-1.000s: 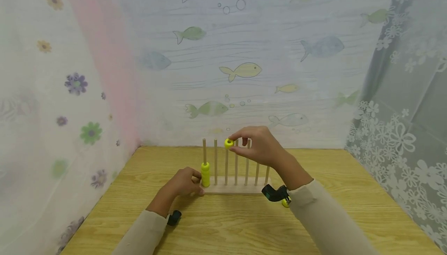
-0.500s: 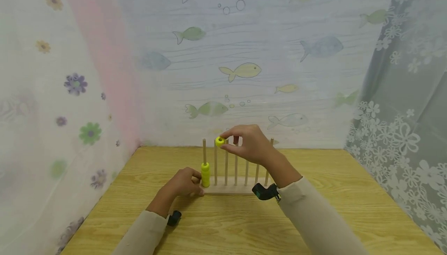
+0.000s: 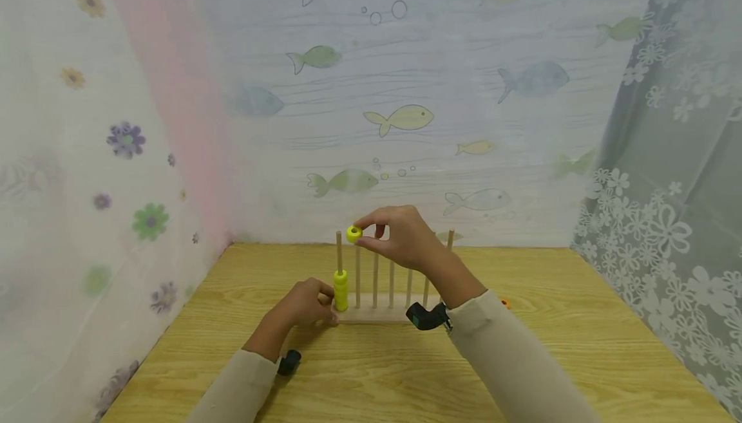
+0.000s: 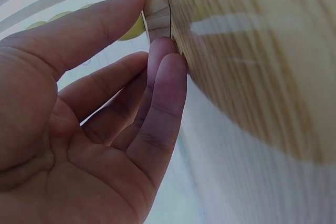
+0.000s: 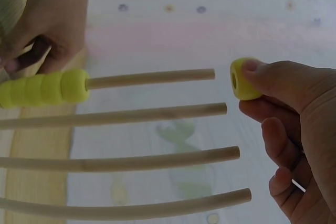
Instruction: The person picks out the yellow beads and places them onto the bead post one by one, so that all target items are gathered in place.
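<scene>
A wooden rack [image 3: 377, 313] with several upright dowels stands on the table. A short stack of yellow beads [image 3: 341, 290] sits low on its leftmost dowel [image 3: 339, 249]. My right hand [image 3: 362, 233] pinches one yellow bead [image 3: 353, 234] between thumb and fingertip, level with the dowel tops. In the right wrist view this bead [image 5: 242, 80] hangs just off the tip of the dowel [image 5: 152, 78] that carries the stacked beads [image 5: 44, 88]. My left hand [image 3: 307, 304] holds the left end of the rack's base [image 4: 157, 14], thumb on top and fingers against its side.
The wooden table [image 3: 580, 346] is closed in on three sides by printed curtains with fish and flowers. A small orange piece [image 3: 505, 303] lies on the table right of the rack. Black camera mounts [image 3: 428, 317] sit on both wrists.
My right hand has carried the yellow bead leftward along the dowel tops, from about the third dowel to beside the leftmost one. The left hand has stayed on the base.
</scene>
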Motion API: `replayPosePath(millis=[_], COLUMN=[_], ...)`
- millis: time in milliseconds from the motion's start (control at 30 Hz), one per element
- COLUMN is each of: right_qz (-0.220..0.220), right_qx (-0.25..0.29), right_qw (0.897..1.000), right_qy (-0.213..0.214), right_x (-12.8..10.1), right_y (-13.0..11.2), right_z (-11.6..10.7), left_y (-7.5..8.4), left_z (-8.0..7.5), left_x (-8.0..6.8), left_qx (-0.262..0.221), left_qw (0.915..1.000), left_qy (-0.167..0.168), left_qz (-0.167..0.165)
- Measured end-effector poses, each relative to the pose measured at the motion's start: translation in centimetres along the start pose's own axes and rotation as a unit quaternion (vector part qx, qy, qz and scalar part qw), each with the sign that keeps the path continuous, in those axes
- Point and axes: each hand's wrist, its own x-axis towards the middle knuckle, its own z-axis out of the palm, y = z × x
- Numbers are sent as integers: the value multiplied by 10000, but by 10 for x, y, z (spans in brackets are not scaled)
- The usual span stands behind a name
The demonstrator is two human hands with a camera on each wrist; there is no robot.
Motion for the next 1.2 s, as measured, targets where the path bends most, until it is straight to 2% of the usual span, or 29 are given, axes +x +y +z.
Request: replayPosePath(millis=[467,800,1200], right_qz=[111,414,373], right_qx=[165,196,184], right_qw=[9997,9989,9989], right_qy=[127,-99,206], right_x=[4,8,12], right_y=[-1,-5,-4], right_z=[15,20,26], left_y=[2,4,2], left_z=[1,-1,-1], left_x=[-2,-3,-3], left_qx=[-13,113,90], left_qw=[10000,9999,9999], left_qy=[-25,-47,-27], left_qz=[1,53,99])
